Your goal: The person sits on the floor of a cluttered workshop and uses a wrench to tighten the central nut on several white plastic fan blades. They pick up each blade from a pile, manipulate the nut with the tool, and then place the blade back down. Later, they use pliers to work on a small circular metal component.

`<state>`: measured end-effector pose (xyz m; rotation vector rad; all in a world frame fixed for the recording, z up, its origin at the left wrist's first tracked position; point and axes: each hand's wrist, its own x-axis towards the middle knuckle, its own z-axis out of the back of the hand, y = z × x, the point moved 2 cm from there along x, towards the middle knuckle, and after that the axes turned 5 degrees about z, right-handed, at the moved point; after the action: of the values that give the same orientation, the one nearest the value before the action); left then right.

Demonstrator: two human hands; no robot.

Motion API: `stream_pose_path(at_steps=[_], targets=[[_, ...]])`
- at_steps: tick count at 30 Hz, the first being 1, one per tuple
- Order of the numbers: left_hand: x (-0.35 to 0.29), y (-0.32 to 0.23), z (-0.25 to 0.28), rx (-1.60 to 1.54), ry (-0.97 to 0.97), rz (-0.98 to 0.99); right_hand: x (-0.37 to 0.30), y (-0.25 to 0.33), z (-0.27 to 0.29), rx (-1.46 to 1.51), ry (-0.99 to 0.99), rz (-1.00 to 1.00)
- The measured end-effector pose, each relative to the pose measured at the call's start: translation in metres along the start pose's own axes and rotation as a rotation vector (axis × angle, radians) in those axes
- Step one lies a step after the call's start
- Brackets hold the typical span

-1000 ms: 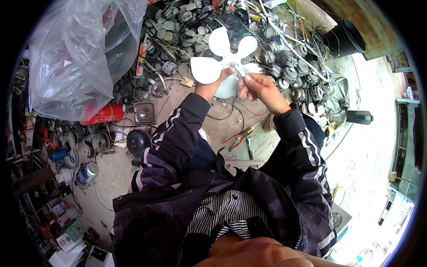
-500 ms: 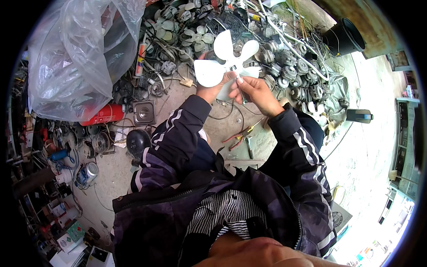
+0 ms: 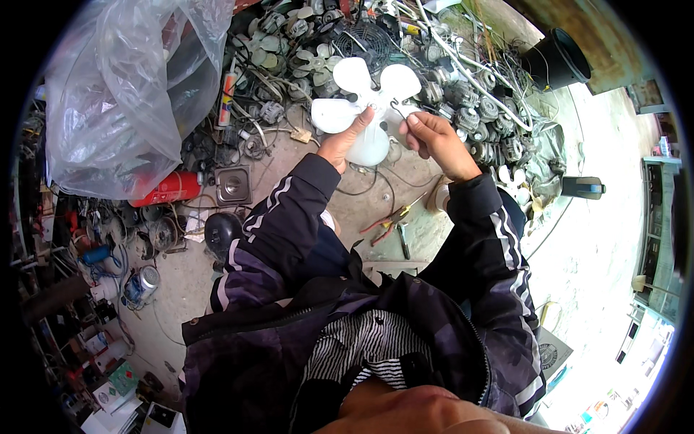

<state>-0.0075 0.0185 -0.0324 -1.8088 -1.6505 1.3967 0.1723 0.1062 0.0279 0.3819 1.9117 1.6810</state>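
A white fan blade with several broad paddles is held out in front of me. My left hand grips it, with the thumb pressed near the hub and the other fingers hidden behind it. Pinched between the thumb and fingers of my right hand is a thin, dark, hooked wire piece. That hand is just to the right of the hub, and its wire overlaps one paddle in the picture. Between my legs on the floor lie red-handled pliers and another hand tool with a dark end.
Small motors, fan parts and cables are heaped beyond my hands. At the left are a large clear plastic bag, a red cylinder and a square metal pan. A black bucket stands at the far right.
My right hand has drawn back to the right from the hub with the wire piece. The fan blade has turned and tilted, and my left thumb now shows on its front.
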Motion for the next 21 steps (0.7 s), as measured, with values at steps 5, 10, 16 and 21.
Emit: stream_pose_path(at_steps=[5,10,16,21], targets=[[0.001,-0.001,-0.005,-0.129,0.088,0.049,0.000,-0.005,-0.011,-0.001,-0.031,0.061],[-0.004,-0.003,-0.010,-0.020,-0.009,-0.089,-0.003,0.001,-0.010,0.031,-0.004,-0.008],[-0.006,-0.004,-0.013,0.041,-0.032,-0.117,0.000,-0.003,-0.022,0.182,0.013,-0.052],[-0.009,-0.003,-0.011,0.096,-0.027,-0.134,0.001,-0.005,-0.026,0.201,0.011,-0.072]])
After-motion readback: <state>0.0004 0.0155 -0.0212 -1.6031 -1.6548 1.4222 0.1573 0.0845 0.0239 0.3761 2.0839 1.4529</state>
